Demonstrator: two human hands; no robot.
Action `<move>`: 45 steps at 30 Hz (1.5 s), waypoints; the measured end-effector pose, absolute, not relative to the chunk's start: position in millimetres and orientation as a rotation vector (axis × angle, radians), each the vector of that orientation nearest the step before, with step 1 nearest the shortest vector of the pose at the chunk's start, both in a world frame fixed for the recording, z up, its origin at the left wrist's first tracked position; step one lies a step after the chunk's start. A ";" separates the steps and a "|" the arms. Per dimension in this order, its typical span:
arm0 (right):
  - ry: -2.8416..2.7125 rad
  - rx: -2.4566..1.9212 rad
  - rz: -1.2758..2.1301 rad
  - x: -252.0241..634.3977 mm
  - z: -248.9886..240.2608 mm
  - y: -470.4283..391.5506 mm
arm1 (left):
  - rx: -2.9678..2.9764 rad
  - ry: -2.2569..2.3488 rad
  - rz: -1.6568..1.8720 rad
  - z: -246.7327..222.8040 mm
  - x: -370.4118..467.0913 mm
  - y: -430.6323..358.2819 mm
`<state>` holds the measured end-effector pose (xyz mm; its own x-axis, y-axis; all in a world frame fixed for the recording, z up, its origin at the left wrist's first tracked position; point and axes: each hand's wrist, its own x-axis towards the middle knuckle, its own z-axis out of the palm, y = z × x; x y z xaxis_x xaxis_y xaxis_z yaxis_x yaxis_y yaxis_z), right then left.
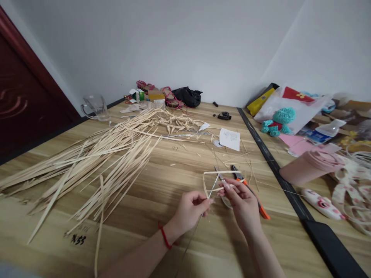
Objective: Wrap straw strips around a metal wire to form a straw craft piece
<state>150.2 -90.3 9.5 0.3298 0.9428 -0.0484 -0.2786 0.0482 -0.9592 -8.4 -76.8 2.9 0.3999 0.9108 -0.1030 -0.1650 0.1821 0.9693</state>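
My left hand (194, 210), with a red cord on its wrist, pinches the near corner of a pale strip frame (205, 181) bent at angles. To its right, my right hand (242, 197) holds the pale strip between thumb and fingers at the frame's other side. A thin wire runs down below my left hand. Orange-handled pliers (255, 195) lie on the table just behind and right of my right hand. A thin metal tool lies partly behind the frame, and a round object under the hands is mostly hidden.
Long pale strips (95, 158) cover the table's left. A glass mug (97, 107), black bag (188, 96) and paper (229, 139) are farther back. At right lie a pink roll (311, 166), bottle (326, 132) and turquoise crocheted toy (279, 121).
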 end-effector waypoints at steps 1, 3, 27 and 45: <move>-0.784 -1.174 1.041 150.2 11.5 -91.3 | 1.138 0.849 0.906 1.9 -7.5 -78.0; -0.830 -1.226 0.954 151.1 15.5 -93.3 | 1.142 0.876 0.910 0.7 -6.8 -78.7; -1.094 -1.436 0.712 134.5 12.1 -100.6 | 1.363 1.071 1.063 -5.9 -8.5 -73.9; -1.058 -1.498 1.072 121.7 13.4 -102.8 | 1.479 1.080 1.085 -6.1 -14.0 -67.2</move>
